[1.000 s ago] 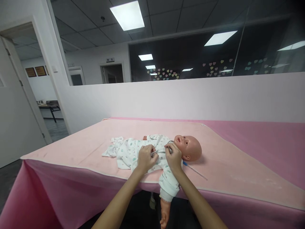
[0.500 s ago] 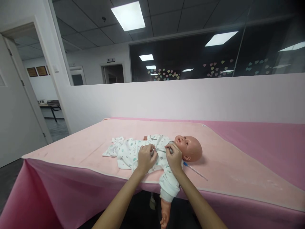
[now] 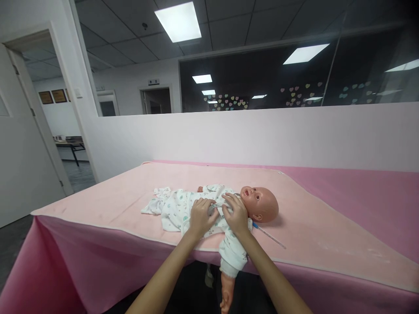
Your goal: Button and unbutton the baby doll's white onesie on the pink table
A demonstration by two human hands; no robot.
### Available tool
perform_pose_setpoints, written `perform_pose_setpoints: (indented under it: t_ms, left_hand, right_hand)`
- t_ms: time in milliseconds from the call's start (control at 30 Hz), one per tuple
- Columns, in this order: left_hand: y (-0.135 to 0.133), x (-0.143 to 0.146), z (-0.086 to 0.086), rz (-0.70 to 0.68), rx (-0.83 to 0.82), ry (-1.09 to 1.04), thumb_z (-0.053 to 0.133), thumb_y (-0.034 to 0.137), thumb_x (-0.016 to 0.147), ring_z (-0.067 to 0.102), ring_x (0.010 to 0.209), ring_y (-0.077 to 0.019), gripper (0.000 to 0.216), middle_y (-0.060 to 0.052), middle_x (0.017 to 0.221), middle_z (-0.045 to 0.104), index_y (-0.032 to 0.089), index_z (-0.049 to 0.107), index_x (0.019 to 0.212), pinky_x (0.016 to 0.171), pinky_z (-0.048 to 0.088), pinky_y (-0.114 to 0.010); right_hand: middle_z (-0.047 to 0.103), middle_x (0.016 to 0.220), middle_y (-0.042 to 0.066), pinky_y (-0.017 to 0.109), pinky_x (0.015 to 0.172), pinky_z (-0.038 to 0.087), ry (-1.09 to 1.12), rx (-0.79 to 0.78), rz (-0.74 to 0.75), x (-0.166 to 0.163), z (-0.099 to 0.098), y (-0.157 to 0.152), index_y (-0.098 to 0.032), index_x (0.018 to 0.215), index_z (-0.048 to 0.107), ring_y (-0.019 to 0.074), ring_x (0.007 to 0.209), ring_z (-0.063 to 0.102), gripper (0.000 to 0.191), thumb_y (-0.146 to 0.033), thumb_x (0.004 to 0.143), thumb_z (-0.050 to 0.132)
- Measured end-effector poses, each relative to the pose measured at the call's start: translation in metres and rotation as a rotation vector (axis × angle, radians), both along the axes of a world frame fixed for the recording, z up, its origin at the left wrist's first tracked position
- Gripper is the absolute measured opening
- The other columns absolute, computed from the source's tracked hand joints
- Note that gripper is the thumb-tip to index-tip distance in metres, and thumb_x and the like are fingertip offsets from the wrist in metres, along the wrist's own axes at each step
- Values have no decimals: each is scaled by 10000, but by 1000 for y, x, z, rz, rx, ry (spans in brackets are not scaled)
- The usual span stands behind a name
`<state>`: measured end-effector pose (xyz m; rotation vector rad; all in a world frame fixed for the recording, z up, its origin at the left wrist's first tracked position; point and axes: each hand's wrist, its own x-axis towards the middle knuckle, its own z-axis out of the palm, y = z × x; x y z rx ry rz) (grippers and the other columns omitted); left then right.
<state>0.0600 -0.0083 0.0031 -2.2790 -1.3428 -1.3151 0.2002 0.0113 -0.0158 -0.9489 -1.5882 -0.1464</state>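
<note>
A baby doll point(image 3: 260, 203) lies on its back on the light pink mat point(image 3: 131, 205), head to the right. It wears a white printed romper point(image 3: 176, 209). One sleeved arm point(image 3: 229, 270) hangs over the table's front edge. My left hand point(image 3: 200, 216) rests on the doll's chest with fingers curled, pinching the romper's front. My right hand point(image 3: 236, 213) lies beside it near the collar, fingers pressed on the cloth. A thin clear tube with a blue end point(image 3: 268, 235) lies on the mat just below the doll's head.
The darker pink tablecloth point(image 3: 360, 192) covers the table and drapes down the front. A low white partition wall point(image 3: 262, 135) stands behind the table. At the left is an open doorway point(image 3: 42, 117) with a door.
Both hands have shifted slightly on the doll's chest: my right hand moved down from the collar toward my left hand. The doll has not moved.
</note>
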Motion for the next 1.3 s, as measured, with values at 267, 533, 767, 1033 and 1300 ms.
perform_pose_setpoints:
  t_ms: [267,533,767,1033,1300]
  left_hand:
    - [0,-1,-1,23,12,6,469,206,774,531,772,-185,150,-38,774,624,192,601,843,716,370,-314]
    - [1,-2,-3,-3,55,6,456,219,796,533,736,-172,173,-32,744,633,192,617,855,694,379,-309]
    - [2,-1,-5,-5,79,-4,464,219,798,532,730,-165,138,-20,735,623,196,598,821,683,383,-300]
    - [-2,-1,-1,-15,40,-26,466,179,757,517,706,-159,72,-14,711,586,189,537,754,656,375,-286]
    - [0,0,-2,11,47,4,444,149,726,502,693,-159,50,-16,713,554,188,474,732,623,364,-280]
  right_hand:
    - [601,883,60,322,693,460,50,9,2,0,-3,2,-194,719,584,200,821,545,84,-172,672,517]
    - [589,832,45,296,679,462,94,24,37,0,-5,4,-195,710,558,182,800,541,77,-150,664,517]
    - [588,788,36,287,681,453,94,10,38,0,-3,1,-193,718,555,176,776,539,86,-134,669,518]
    - [586,796,37,286,667,449,105,8,71,1,-4,2,-201,725,545,179,775,537,111,-122,673,486]
    - [587,792,34,291,669,444,102,9,69,2,-4,1,-203,729,550,181,767,534,131,-114,661,483]
